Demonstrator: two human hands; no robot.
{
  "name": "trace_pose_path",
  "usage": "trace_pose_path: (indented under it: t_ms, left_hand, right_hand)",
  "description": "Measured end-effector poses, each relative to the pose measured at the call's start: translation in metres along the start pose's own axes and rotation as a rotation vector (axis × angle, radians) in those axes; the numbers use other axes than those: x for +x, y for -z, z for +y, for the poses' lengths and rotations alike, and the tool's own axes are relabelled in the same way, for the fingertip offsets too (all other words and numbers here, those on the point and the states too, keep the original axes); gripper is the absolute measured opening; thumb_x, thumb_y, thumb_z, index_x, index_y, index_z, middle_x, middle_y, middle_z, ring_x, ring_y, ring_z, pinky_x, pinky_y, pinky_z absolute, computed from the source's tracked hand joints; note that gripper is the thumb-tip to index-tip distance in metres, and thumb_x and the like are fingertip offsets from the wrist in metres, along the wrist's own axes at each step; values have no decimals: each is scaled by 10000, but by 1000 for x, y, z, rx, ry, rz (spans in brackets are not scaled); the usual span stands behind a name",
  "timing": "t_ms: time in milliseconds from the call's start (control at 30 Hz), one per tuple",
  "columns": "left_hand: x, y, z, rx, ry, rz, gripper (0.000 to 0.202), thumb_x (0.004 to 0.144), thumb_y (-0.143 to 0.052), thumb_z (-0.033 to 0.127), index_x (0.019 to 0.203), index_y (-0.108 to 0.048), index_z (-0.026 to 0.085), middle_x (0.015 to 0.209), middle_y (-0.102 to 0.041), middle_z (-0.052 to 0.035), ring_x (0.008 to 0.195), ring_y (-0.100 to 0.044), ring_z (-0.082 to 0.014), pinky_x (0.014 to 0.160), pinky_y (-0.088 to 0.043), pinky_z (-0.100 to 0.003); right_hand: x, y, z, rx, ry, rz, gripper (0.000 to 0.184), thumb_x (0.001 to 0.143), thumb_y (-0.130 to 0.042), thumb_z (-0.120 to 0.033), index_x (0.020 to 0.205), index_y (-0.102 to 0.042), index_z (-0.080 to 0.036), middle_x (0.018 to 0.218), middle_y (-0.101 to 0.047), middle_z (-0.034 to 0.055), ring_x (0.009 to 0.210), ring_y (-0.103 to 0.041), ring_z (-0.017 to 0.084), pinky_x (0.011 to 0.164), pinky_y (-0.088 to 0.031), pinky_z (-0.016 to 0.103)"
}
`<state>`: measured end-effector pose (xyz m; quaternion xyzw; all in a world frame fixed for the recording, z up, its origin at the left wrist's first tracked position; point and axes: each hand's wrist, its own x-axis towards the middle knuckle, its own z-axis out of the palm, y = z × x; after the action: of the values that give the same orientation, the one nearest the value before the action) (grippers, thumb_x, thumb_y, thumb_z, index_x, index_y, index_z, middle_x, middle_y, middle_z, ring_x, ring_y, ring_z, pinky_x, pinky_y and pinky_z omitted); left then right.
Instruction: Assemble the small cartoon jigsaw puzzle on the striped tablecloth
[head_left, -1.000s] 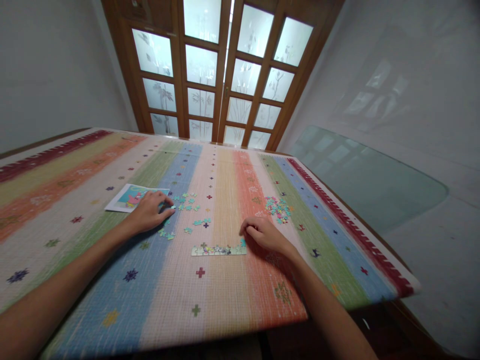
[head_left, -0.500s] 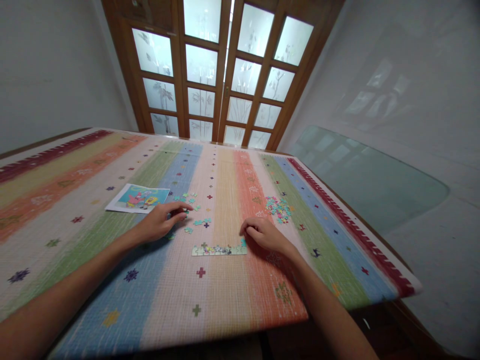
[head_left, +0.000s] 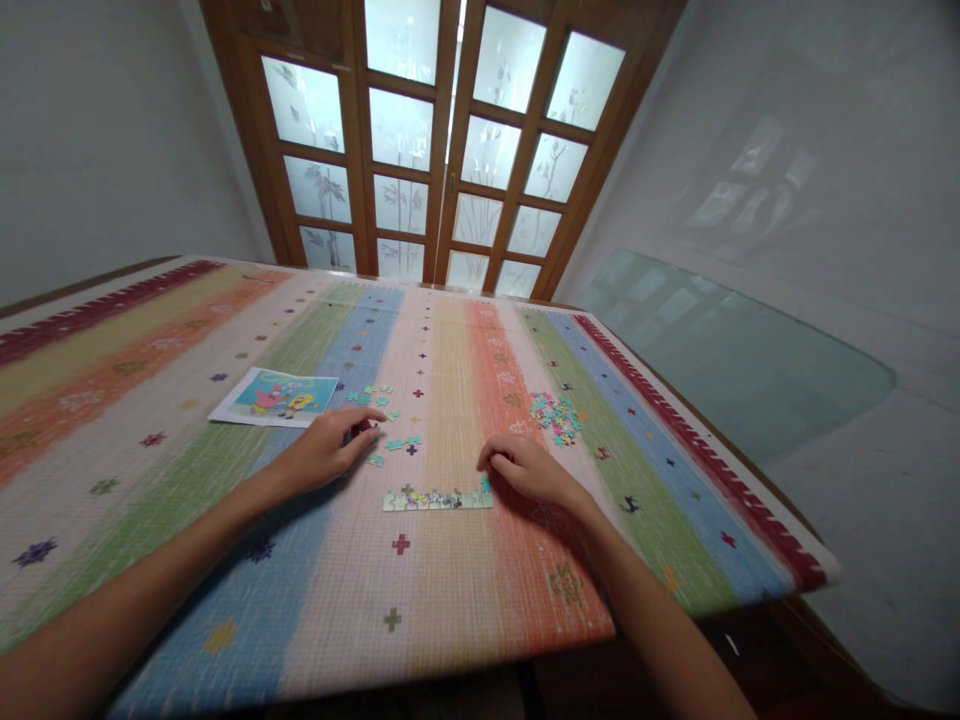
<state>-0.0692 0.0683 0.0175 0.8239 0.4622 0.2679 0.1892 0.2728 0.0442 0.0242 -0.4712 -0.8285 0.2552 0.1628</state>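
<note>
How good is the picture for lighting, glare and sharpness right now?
Head view: door panes bright, room dimmer; head view: pale window-like reflections on the right wall; head view: soft shadow on the tablecloth beside the left forearm; head view: door uprights splay outward toward the top; head view: puzzle pile too small and soft to read individual pieces.

my left hand [head_left: 337, 445]: can't tell if I'm pinching anything
my right forearm [head_left: 645, 580]: cut off below
puzzle pile [head_left: 556, 418]: prints too small
</note>
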Motion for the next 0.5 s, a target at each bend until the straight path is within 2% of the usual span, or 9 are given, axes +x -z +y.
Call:
trace_pose_path:
  t_ms: [67,133,300,367,500]
  left_hand:
    - [2,2,-8,66,45,82,392,941,-491,455,1124,-717,192,884,-737,-77,783,-649,-238,813,-522,-388]
    - [3,6,-17,130,79,116,366,920,-510,459,1055,-730,198,847,-727,-68,788,-646,-247,822,-514,-396]
    - [6,14,-36,218,86,89,326,880,-551,489,867,-736,221,882,-749,-79,877,-648,-285,890,-501,-432]
    - [7,15,-41,243,77,106,350,891,-538,501,893,-738,214,947,-755,-99,940,-644,-301,932,-496,-451]
    - [11,12,-51,285,64,148,406,933,-480,466,1084,-732,186,1152,-745,-142,1118,-609,-340,1043,-456,-504]
  right_hand:
    - [0,0,0,-1,-5,-4,312,849,-484,-17,832,-740,-194,920,-785,60,860,-694,192,847,-503,327]
    - [0,1,-1,0,-9,-9,311,852,-485,-17,839,-742,-191,925,-786,63,864,-696,193,845,-504,326]
    - [-1,2,-3,-9,-11,-14,310,858,-490,-18,846,-745,-193,922,-787,60,850,-697,190,836,-510,328]
    - [-1,2,-3,-12,-15,-16,309,855,-495,-14,843,-745,-194,922,-788,62,850,-698,192,840,-513,332]
    - [0,1,-3,-16,-20,-12,309,855,-499,-14,841,-748,-196,927,-789,65,863,-700,200,855,-517,341]
